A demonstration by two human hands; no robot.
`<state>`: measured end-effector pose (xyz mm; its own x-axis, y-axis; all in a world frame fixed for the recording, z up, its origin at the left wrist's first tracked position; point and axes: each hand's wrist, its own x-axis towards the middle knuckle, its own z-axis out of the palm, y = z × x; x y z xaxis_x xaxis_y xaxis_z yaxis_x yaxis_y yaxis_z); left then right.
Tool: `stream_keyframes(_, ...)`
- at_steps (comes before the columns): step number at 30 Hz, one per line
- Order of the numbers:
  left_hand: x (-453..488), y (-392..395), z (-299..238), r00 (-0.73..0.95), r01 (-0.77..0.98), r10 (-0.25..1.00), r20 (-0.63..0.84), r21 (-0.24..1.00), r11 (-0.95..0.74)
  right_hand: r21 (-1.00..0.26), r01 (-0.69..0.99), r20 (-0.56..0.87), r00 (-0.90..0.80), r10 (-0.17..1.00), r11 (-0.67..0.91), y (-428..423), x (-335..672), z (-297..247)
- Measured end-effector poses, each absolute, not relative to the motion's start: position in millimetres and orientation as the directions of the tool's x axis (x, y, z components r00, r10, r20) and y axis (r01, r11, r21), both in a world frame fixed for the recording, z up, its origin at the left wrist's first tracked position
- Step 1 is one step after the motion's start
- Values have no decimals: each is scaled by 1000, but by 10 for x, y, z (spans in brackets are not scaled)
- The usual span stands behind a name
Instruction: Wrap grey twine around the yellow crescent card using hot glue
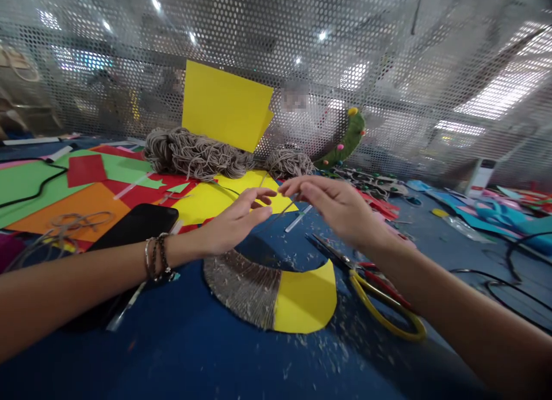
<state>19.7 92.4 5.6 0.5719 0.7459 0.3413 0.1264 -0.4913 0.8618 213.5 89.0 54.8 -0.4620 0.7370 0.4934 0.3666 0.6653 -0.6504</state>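
My left hand [235, 220] and my right hand [332, 202] meet above the blue table [181, 348], fingertips almost touching. Both pinch a thin grey string [276, 216] that slants down between them. Below the hands lies a curved yellow card arc [304, 299], its left half wrapped in grey yarn [245, 285]. Beaded bracelets circle my left wrist. Scissors with red and yellow handles [379, 299] lie under my right forearm.
Bundles of grey yarn [194, 153] sit behind, with a yellow sheet [224, 107] leaning on the perforated metal screen [388, 55]. Coloured paper sheets [81, 187] and a black phone [133, 227] lie left. A green felt cactus [347, 141] and blue scraps lie right.
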Motion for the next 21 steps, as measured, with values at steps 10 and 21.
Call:
stream_keyframes(10, 172, 791, 319, 586, 150, 685, 433, 772, -617, -873, 116, 461, -114, 880, 473, 1100, 2471, 757)
stream_keyframes(21, 113, 673, 328, 780, 237, 600, 180, 802, -549, -757, 459, 318, -363, 876, 465, 884, 2299, 742)
